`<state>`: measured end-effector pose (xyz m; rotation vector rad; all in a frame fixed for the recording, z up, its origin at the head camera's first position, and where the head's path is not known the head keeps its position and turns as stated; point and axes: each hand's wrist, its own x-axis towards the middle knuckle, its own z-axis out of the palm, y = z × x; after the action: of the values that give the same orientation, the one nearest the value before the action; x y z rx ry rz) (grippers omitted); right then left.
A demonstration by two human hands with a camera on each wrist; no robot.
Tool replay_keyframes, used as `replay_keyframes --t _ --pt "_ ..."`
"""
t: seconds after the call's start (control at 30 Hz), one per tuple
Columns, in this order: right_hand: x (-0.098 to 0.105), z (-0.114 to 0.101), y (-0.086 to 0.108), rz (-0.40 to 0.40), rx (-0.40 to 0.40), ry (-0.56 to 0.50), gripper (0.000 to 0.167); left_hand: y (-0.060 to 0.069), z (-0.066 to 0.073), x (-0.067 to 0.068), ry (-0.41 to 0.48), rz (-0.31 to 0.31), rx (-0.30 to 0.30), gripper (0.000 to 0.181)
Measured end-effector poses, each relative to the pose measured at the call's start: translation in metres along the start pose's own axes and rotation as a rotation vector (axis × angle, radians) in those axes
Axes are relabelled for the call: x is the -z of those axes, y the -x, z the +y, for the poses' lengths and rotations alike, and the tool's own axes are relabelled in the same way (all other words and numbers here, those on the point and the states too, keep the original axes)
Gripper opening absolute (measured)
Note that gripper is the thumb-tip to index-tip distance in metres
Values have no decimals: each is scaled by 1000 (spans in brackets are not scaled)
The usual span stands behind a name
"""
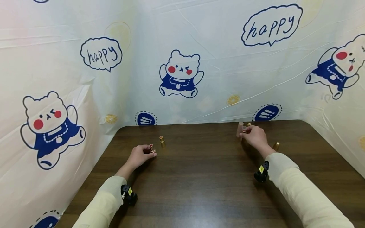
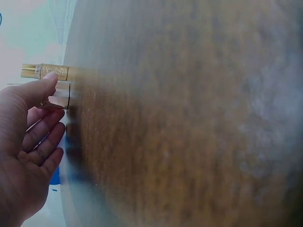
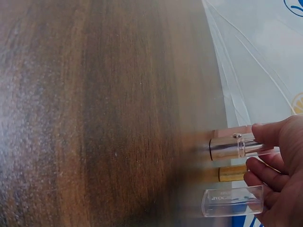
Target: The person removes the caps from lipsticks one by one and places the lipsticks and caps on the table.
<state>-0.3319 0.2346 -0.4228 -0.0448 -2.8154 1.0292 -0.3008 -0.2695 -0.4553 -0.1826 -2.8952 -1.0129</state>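
Closest, in the lower corners, cream sleeves over both forearms, with small black wrist cameras at the cuffs. Beneath, a dark brown wood-grain counter.

At left, in the left grip, a rose-gold lipstick tube, upright, pinched between thumb and forefinger; closed to the tube's width, with the other fingers loosely bent below. Hard to tell whether touching the counter or just above.

Over to the right, beside the wrist, a round-topped gold tube. Back at left, just beyond the pinched tube, a gold lipstick tube, standing upright, with a patterned band.

Farther off, near the counter's back edge, in the right grip, a silvery-pink lipstick tube with a clear upper part; closed on it, thumb against fingers. Close around, in the right wrist view: a pinkish tube on the thumb side, then, past the held one, a gold cylinder and a clear rectangular case with small lettering.

Farthest, behind the counter, a pale printed sheet with winking bears and "happy" speech bubbles.
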Motion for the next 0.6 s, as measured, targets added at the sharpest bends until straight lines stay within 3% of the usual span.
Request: replay_keyframes --t 0.6 --pt "10 -2 6 12 16 -48 28 -2 5 3 67 16 1 30"
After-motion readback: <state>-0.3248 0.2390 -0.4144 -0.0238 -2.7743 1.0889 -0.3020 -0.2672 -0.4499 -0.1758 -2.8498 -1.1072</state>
